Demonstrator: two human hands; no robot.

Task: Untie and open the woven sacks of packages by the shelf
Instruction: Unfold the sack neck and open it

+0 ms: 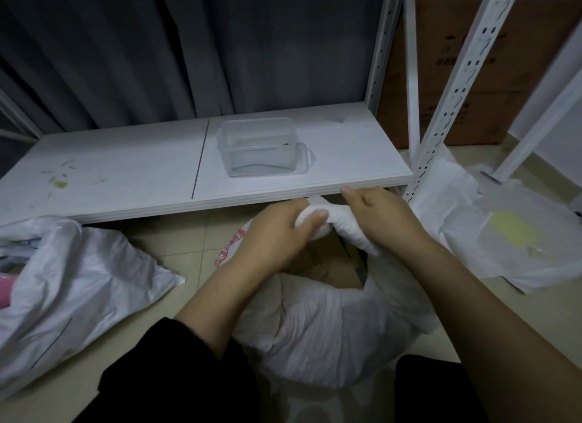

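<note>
1. gripping a twisted white roll of sack cloth (330,222), both hands meet just in front of the shelf edge; the left hand (280,233) has its fingers (310,216) and thumb curled round one end of the roll, and the right hand (378,216) clasps the other end, fingers wrapped over the top.
2. the roll is the gathered mouth of a woven sack (330,328), which sits on the floor between the person's knees, directly below the hands.
3. under the roll the mouth already gapes a little, and a brown cardboard package (333,265) shows inside.
4. this looks like the untying step, partly done: the neck is still bunched and twisted in both hands. whether any knot remains inside the roll cannot be told.
5. the next move probably calls for untwisting the cloth, then pulling the two ends apart to widen the mouth.
6. further out, a second white sack (78,281) lies slumped on the floor to the left, and a third white sack (504,227) lies to the right by a shelf post.
7. a low white shelf (126,170) runs across behind the hands, with a clear plastic box (261,145) standing on it.
</note>
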